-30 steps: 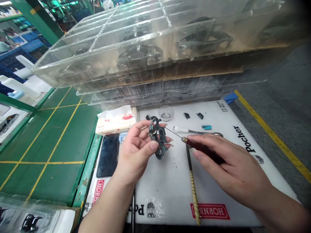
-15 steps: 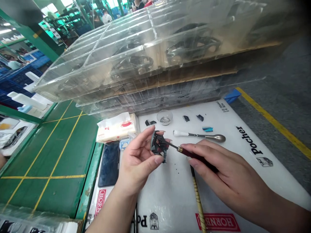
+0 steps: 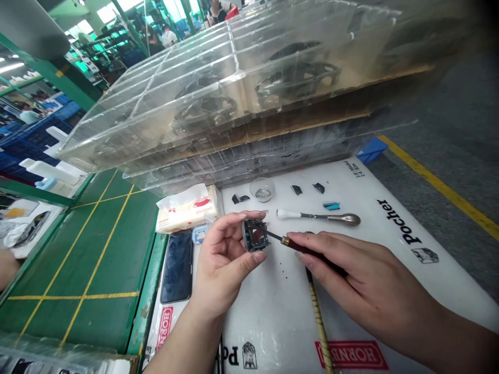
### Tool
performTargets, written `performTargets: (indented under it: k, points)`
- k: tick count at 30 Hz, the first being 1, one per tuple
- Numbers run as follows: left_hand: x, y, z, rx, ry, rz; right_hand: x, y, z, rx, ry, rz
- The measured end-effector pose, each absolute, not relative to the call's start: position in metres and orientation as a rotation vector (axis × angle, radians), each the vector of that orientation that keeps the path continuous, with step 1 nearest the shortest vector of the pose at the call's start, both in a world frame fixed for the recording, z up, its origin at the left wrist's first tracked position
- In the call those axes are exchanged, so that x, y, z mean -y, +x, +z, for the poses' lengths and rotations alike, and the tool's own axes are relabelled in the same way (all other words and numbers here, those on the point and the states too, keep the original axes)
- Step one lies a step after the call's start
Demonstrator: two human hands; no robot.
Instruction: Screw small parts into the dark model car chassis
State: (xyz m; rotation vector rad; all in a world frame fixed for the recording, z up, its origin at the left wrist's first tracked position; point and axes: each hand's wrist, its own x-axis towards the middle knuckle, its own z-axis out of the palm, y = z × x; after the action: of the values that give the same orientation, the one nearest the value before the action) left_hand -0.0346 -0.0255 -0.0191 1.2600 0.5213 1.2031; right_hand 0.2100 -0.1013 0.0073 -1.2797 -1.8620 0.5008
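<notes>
A small dark frame-like part (image 3: 255, 236) is gripped between the thumb and fingers of my left hand (image 3: 228, 259). My right hand (image 3: 346, 275) is closed around the dark red handle of a thin screwdriver-like tool (image 3: 286, 241), whose tip reaches the upper right side of the part. Behind my hands, a clear cup (image 3: 262, 191) holds tiny pieces. Small dark pieces (image 3: 296, 190) lie to its right, near a blue-and-black piece (image 3: 331, 205). Farther right of my left hand is a white-and-metal tool (image 3: 319, 216).
Stacked clear plastic trays (image 3: 218, 114) with dark parts rise behind the white work surface (image 3: 273, 311). A tissue pack (image 3: 187, 208) and a phone (image 3: 176, 267) lie on the left. A yellow-wrapped stick (image 3: 318, 322) extends toward me. Another person's hand (image 3: 8, 267) shows at far left.
My left hand has turned the dark part, so its open frame now faces the view more. The tool's tip has moved slightly left with my right hand.
</notes>
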Motion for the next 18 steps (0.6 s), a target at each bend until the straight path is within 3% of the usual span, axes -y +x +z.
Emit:
performTargets:
  k: [18]
  points:
    - [0.0245,-0.0384,-0.0227,-0.503,1.349,1.249,0.1050,0.2073,0.0014,1.878,-1.236,0.388]
